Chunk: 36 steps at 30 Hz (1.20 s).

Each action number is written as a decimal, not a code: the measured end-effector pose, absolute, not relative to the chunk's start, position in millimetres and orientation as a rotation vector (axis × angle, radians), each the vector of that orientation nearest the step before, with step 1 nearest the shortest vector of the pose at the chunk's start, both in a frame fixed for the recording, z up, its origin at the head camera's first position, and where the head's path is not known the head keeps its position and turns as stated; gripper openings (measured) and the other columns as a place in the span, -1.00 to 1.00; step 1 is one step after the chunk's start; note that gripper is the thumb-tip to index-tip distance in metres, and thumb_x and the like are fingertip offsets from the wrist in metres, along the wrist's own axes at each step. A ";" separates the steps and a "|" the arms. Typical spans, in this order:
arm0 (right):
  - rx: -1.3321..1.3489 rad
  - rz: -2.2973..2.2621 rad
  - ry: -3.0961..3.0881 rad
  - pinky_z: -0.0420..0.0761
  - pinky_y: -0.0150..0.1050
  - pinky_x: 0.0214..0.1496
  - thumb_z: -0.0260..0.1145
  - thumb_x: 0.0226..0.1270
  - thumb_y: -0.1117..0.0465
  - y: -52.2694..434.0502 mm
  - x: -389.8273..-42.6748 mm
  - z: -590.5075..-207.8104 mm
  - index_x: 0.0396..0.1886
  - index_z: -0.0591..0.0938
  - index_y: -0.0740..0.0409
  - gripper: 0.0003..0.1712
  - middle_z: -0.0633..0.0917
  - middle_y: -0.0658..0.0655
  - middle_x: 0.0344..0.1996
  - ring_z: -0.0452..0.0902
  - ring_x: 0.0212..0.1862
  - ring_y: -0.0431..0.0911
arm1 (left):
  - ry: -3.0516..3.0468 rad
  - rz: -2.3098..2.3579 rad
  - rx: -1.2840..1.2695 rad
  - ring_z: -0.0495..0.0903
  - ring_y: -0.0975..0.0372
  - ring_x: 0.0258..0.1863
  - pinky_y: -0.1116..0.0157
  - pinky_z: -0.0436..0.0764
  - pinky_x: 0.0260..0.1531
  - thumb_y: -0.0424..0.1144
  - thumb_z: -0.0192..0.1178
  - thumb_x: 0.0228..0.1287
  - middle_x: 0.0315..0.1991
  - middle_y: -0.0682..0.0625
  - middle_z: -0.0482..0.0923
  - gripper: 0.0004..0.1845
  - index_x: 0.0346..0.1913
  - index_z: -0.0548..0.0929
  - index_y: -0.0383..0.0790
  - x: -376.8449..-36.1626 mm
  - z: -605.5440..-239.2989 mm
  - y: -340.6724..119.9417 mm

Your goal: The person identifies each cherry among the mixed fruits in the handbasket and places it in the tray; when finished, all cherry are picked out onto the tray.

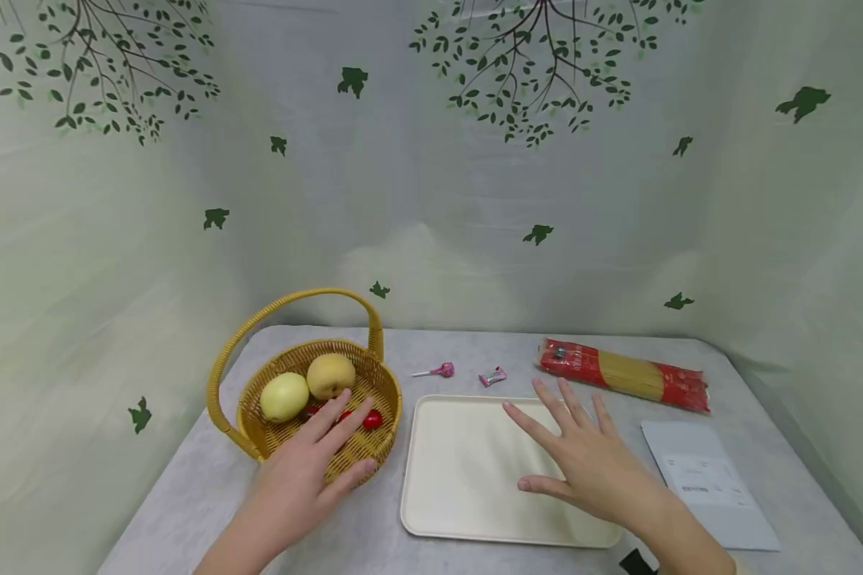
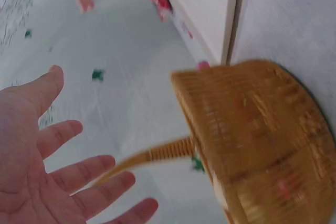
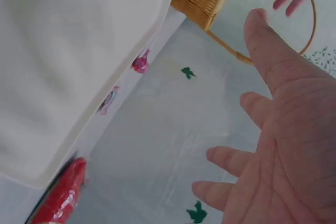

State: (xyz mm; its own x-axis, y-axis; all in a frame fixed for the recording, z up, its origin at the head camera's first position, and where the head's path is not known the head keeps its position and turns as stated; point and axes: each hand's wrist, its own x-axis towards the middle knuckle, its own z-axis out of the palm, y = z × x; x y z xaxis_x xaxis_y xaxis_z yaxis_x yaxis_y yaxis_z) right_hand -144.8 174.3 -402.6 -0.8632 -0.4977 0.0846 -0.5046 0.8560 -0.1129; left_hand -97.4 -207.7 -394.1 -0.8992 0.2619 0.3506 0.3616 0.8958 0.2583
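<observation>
My left hand, fingers spread and straight, hovers over the near side of a wicker basket and holds nothing. In the basket lie a yellow-green fruit, a round yellow-brown pear and some small red fruits, partly hidden by the fingers. My right hand is spread above the right part of a cream tray, also holding nothing. The left wrist view shows the left palm apart from the basket wall; in the right wrist view the right palm is bare.
Behind the tray lie a pink lollipop and a small wrapped candy. A red and yellow pack of noodles rests at the back right. A pale grey booklet lies on the right. The basket's tall handle arches up.
</observation>
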 end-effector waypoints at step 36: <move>1.607 0.491 -2.891 0.71 0.00 0.25 0.41 0.56 -0.04 32.1 -218.3 -396.2 0.48 0.60 -0.07 -0.42 0.72 0.08 0.22 0.69 0.18 -0.03 | -2.744 -1.666 -0.148 0.67 0.51 0.17 0.32 0.79 -0.02 -0.26 0.24 0.61 0.62 -0.39 0.25 -0.39 0.58 0.38 -0.42 -175.7 -429.2 -416.2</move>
State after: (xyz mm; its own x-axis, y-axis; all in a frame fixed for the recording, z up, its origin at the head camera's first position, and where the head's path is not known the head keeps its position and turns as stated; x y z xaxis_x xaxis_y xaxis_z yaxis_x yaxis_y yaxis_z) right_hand -218.3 32.1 -396.2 -0.5221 -0.8522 -0.0337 -0.7932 0.4997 -0.3480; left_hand -175.7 -416.2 -429.2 -0.9931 0.1163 -0.0141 0.0411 0.4589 0.8875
